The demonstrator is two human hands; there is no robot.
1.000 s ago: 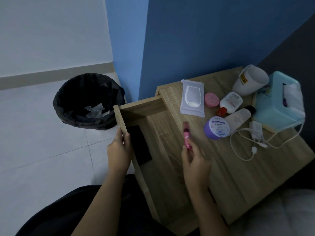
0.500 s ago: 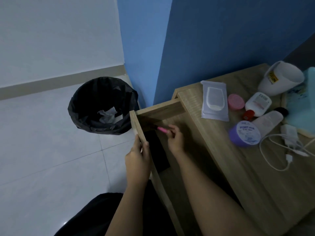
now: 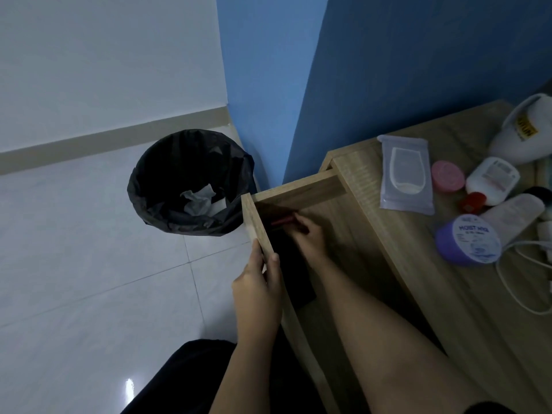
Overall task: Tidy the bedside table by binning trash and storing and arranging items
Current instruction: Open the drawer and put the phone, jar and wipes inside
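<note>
My right hand (image 3: 309,236) pinches the tube (image 3: 281,220) in the far corner of the drawer (image 3: 298,189). It lies at 10 o'clock from my knuckles, long axis 9 to 3. My left hand (image 3: 260,289), farther off, grips the front panel.

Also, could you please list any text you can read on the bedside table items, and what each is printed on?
"MOIST HYA": lid of the purple jar; smaller lines beneath are unreadable.
Yellow label on the white cup: blurred.
Label on the white bottle: too small to read.
</note>
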